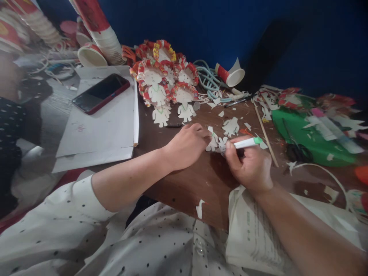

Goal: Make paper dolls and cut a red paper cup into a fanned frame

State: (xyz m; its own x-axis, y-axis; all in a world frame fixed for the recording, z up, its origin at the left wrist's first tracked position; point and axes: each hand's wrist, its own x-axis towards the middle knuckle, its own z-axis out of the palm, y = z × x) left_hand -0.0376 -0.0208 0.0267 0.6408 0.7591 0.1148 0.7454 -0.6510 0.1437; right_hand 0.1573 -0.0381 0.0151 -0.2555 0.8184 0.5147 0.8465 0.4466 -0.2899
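White paper cutouts, flat and matte with crisply scissored edges, lie on the smooth brown wood-look table (186, 188). The nearest, a doll-shaped cutout (212, 142), has small limbs and a trace of green near its top; a smaller cutout (222, 142) sits just beside it, and a broader, wider-skirted cutout (230, 127) lies a little farther back. Behind them rises a cluster of paper dolls (156, 92), their round heads ringed with crinkled red, white and yellow loops. Tall ribbed stacks of paper cups (107, 42) lean at the back left, near a glossy dark phone (102, 92) on a white folded board (94, 134). To the right lie a slim wooden stick (266, 134), a smooth green sheet (304, 132) and black-handled scissors (300, 152). The right hand (250, 165) is closed around a white, green-ended marker (244, 143), slanted with its lower end at the smaller cutout. The left hand (189, 145) is loosely curled, its fingertips at the doll-shaped cutout's left edge; whether they pinch it or merely press it down, I cannot tell. Both these cutouts lie between the two hands.
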